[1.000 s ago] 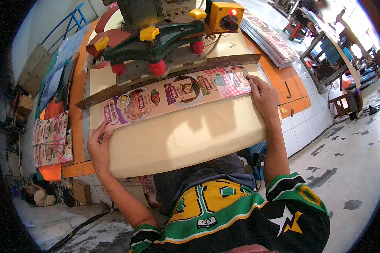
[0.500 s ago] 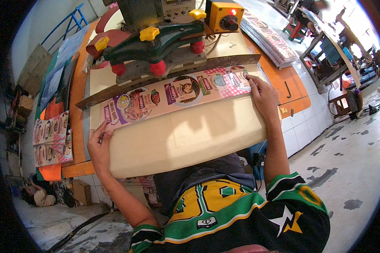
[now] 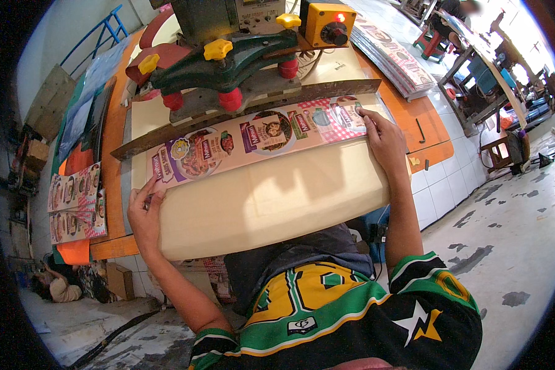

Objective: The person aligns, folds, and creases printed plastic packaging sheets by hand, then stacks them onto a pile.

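A long printed sheet (image 3: pixel 231 161) with food pictures and a red-checked end lies under the straight metal bar (image 3: pixel 259 105) of a press. My left hand (image 3: pixel 145 216) has its fingers curled at the sheet's left near corner, gripping it. At the far right end my right hand (image 3: pixel 385 139) pinches the sheet's edge between thumb and fingers. Below the sheet, a cream-coloured cover (image 3: pixel 271 203) curves over the table's front edge. Above the bar stands the press's dark green bracket (image 3: pixel 253 55), with yellow knobs and red spacers.
An orange control box (image 3: pixel 330 26) with a dial and red light sits atop the press. Stacked printed sheets (image 3: pixel 394 58) lie back right; more printed pieces (image 3: pixel 77 203) are at left. A hex key (image 3: pixel 420 131) rests on the orange tabletop (image 3: pixel 435 114). Other people sit farther off.
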`<action>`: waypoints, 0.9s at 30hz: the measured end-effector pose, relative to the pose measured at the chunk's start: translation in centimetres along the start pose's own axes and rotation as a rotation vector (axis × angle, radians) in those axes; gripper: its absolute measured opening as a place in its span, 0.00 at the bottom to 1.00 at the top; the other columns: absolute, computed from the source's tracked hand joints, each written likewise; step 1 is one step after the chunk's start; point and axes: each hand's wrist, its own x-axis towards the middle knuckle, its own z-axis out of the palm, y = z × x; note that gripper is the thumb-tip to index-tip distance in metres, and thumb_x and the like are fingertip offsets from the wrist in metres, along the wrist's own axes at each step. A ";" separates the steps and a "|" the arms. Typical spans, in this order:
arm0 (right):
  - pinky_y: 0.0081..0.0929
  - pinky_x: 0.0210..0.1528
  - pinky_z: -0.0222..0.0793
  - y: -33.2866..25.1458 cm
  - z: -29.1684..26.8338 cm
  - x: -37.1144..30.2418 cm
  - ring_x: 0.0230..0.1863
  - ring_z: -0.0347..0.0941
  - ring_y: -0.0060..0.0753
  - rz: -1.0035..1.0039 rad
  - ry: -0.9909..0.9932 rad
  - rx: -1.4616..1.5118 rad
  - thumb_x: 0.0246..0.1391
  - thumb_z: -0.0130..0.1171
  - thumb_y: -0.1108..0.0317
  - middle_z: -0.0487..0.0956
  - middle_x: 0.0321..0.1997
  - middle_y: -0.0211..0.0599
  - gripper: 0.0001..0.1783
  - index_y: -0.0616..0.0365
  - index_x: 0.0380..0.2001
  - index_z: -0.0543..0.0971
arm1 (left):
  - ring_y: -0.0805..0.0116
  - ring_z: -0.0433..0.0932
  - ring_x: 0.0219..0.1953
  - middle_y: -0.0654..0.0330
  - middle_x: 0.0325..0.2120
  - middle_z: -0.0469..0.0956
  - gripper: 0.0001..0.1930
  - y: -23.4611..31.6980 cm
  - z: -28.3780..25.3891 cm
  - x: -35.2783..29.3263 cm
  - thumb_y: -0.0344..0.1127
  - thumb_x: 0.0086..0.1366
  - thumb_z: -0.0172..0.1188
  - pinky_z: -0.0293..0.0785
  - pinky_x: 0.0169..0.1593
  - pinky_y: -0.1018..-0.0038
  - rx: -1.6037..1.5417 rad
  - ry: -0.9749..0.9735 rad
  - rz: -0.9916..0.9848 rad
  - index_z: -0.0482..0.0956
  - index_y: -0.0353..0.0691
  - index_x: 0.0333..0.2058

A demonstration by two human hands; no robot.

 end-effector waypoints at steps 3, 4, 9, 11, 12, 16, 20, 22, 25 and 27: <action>0.42 0.44 0.75 0.1 0.1 0.0 0.37 0.83 0.46 -0.001 0.002 -0.001 0.68 0.54 0.57 0.86 0.38 0.45 0.15 0.41 0.51 0.85 | 0.69 0.70 0.33 0.60 0.32 0.70 0.23 0.3 0.1 0.0 0.43 0.66 0.68 0.70 0.40 0.73 -0.001 0.001 -0.002 0.83 0.46 0.58; 0.42 0.44 0.74 0.2 0.1 0.0 0.37 0.83 0.46 -0.005 0.005 0.003 0.68 0.54 0.57 0.86 0.38 0.45 0.15 0.41 0.51 0.85 | 0.69 0.70 0.34 0.60 0.32 0.69 0.23 0.3 0.1 0.0 0.44 0.66 0.68 0.70 0.40 0.73 -0.010 0.005 -0.004 0.83 0.46 0.58; 0.37 0.41 0.75 0.4 0.0 0.1 0.40 0.84 0.45 -0.010 -0.013 -0.034 0.69 0.53 0.56 0.86 0.40 0.44 0.16 0.42 0.53 0.85 | 0.68 0.72 0.35 0.61 0.32 0.69 0.24 0.3 0.0 0.0 0.46 0.66 0.68 0.71 0.41 0.73 0.005 -0.007 -0.014 0.83 0.46 0.58; 0.37 0.41 0.75 0.3 0.0 0.0 0.40 0.84 0.45 -0.012 -0.015 -0.039 0.69 0.53 0.56 0.86 0.40 0.44 0.16 0.42 0.53 0.85 | 0.68 0.73 0.35 0.61 0.32 0.69 0.24 0.3 -0.1 0.0 0.46 0.66 0.68 0.71 0.41 0.73 -0.009 -0.006 -0.015 0.83 0.46 0.58; 0.40 0.43 0.75 0.2 0.0 0.0 0.39 0.84 0.46 -0.011 -0.009 -0.018 0.69 0.53 0.57 0.86 0.39 0.45 0.15 0.42 0.52 0.85 | 0.68 0.74 0.36 0.60 0.32 0.69 0.23 0.4 -0.1 0.0 0.46 0.66 0.68 0.71 0.41 0.73 -0.009 -0.008 -0.017 0.83 0.45 0.58; 0.43 0.45 0.74 0.1 0.0 0.0 0.39 0.83 0.47 -0.002 -0.004 0.003 0.68 0.54 0.58 0.86 0.38 0.46 0.15 0.41 0.51 0.85 | 0.68 0.74 0.36 0.60 0.32 0.69 0.23 0.3 0.0 0.0 0.46 0.66 0.68 0.71 0.41 0.73 0.001 -0.001 -0.010 0.83 0.45 0.57; 0.43 0.45 0.74 0.1 0.0 0.0 0.39 0.83 0.47 0.005 -0.007 0.001 0.68 0.54 0.57 0.86 0.39 0.46 0.15 0.42 0.51 0.85 | 0.68 0.74 0.35 0.60 0.32 0.69 0.24 0.3 0.0 0.0 0.47 0.66 0.68 0.71 0.41 0.73 0.003 0.002 -0.010 0.83 0.45 0.57; 0.43 0.45 0.74 0.0 -0.1 0.0 0.39 0.83 0.48 0.009 -0.010 -0.007 0.68 0.54 0.57 0.86 0.38 0.46 0.15 0.42 0.51 0.85 | 0.68 0.73 0.35 0.61 0.31 0.68 0.24 0.5 0.0 0.0 0.48 0.66 0.68 0.70 0.41 0.73 -0.005 -0.005 -0.014 0.83 0.45 0.58; 0.43 0.44 0.75 0.3 0.1 0.0 0.39 0.83 0.48 -0.010 0.008 -0.005 0.68 0.54 0.57 0.86 0.38 0.46 0.15 0.42 0.51 0.85 | 0.68 0.72 0.35 0.61 0.31 0.68 0.24 0.5 0.0 0.0 0.48 0.66 0.68 0.70 0.41 0.72 -0.010 0.000 -0.017 0.83 0.45 0.58; 0.43 0.44 0.74 0.2 0.1 0.0 0.39 0.83 0.48 -0.013 0.010 -0.004 0.68 0.53 0.57 0.86 0.38 0.46 0.15 0.42 0.51 0.85 | 0.68 0.71 0.35 0.61 0.31 0.67 0.25 0.5 0.0 -0.1 0.48 0.66 0.68 0.70 0.41 0.72 -0.014 0.002 -0.017 0.83 0.45 0.58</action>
